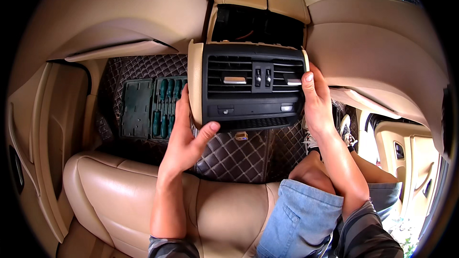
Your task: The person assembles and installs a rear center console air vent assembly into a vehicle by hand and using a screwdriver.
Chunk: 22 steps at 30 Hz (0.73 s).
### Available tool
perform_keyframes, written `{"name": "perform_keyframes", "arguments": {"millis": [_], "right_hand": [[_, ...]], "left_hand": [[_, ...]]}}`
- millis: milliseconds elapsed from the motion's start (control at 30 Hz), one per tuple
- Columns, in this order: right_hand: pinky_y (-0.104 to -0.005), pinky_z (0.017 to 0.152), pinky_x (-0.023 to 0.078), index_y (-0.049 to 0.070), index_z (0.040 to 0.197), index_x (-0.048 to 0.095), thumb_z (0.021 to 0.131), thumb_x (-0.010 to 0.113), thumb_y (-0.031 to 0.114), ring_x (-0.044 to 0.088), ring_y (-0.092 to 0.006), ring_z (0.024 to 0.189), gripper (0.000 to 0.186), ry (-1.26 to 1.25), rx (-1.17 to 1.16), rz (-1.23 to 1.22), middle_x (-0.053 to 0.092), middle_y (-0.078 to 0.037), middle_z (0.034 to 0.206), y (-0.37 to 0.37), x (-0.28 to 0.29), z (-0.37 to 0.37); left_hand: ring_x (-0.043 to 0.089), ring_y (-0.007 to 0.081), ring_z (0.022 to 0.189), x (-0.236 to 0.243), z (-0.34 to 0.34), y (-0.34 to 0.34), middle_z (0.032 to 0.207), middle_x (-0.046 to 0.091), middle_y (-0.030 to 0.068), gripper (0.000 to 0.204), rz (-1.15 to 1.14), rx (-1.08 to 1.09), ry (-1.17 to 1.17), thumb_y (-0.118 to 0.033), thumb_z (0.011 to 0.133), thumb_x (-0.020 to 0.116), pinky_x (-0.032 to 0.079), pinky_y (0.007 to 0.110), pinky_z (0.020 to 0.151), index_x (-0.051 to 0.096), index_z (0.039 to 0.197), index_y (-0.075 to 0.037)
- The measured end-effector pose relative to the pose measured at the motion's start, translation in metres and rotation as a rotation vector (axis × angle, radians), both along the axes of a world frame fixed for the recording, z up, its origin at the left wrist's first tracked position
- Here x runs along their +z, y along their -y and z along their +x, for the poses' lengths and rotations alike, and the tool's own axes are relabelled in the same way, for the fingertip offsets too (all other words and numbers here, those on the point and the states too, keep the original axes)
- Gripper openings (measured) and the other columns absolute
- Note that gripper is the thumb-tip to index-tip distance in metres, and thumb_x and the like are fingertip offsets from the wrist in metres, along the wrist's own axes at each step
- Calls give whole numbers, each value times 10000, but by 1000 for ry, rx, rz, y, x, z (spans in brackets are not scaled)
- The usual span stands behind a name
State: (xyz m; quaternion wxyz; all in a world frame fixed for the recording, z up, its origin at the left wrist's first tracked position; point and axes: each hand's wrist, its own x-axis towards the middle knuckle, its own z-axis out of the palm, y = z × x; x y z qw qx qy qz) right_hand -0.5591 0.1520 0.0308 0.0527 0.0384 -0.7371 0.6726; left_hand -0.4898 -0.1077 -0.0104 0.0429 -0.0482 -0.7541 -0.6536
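A black rear air vent panel [253,102] with beige side trims sits at the back end of the centre console, facing me. It carries two slatted vents with silver tabs and a pair of small thumbwheels between them. My left hand [186,134] grips its lower left side, thumb at the bottom edge and fingers along the beige trim. On the right side, my right hand [316,98] holds the panel with the thumb on the front beside the right vent; the other fingers are partly hidden. Above the panel, a dark opening [258,25] shows in the console.
An open dark green case [137,110] of screwdrivers [164,110] lies on the quilted floor mat [234,157] at left. Beige front seatbacks [134,9] flank the console. The beige rear seat [229,205] is below, with my bent leg [306,205] at right. A door [406,157] stands open at right.
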Motion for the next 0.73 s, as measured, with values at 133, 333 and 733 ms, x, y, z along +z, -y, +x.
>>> {"name": "perform_keyframes", "arguments": {"millis": [133, 333, 733], "right_hand": [[-310, 1039, 327, -26, 1441, 189, 797, 739, 366, 429, -195, 1218, 933, -126, 313, 85, 485, -145, 1288, -8, -21, 10], [-307, 972, 393, -43, 1377, 297, 834, 720, 199, 509, -181, 1111, 730, 129, 292, 119, 515, -124, 1238, -22, -39, 15], [-308, 973, 399, -65, 1303, 398, 820, 730, 287, 525, -174, 1096, 683, 118, 302, 20, 584, -116, 1162, -29, -42, 6]], "left_hand": [[509, 205, 1141, -10, -8, 9, 1288, 472, 127, 778, 210, 29, 74, -192, 774, 772, 403, 319, 984, 346, 1375, 60], [512, 182, 1110, -18, -12, 6, 1192, 492, 83, 742, 249, 22, 39, -175, 775, 770, 405, 313, 982, 376, 1357, 66], [553, 174, 1055, -21, -16, -1, 1156, 529, 90, 567, 229, 123, -13, -116, 810, 734, 427, 293, 937, 470, 1273, 77]]}}
